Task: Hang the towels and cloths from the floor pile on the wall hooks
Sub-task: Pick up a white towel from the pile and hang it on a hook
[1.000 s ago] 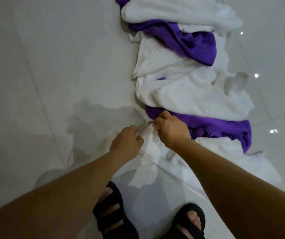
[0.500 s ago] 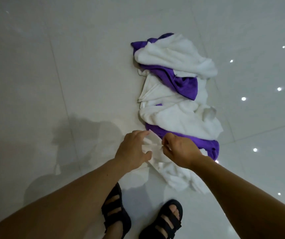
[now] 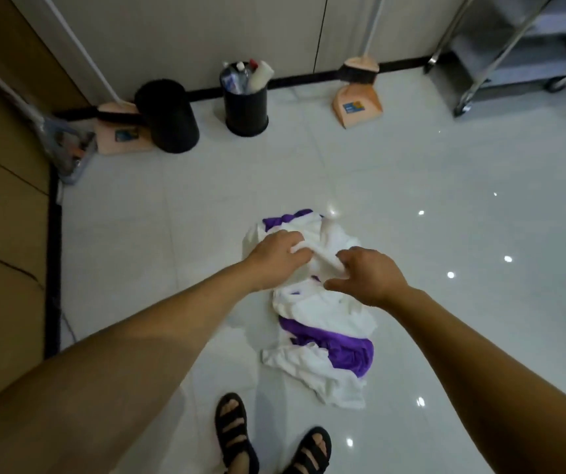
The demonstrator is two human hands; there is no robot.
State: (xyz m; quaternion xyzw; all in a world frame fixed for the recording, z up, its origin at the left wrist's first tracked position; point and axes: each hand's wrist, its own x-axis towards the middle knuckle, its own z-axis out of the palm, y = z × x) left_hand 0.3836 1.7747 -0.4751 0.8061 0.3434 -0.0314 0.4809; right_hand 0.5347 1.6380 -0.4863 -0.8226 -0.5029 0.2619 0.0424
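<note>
Head: open floor (image 3: 445,165) surrounds towel pile (image 3: 326,313).

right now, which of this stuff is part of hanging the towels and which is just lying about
Job: left hand and right hand, both gripping a white towel; floor pile of white and purple cloths. No hooks in view.
Lying about: black bin of bottles, second black bin, two dustpans, metal trolley.
</note>
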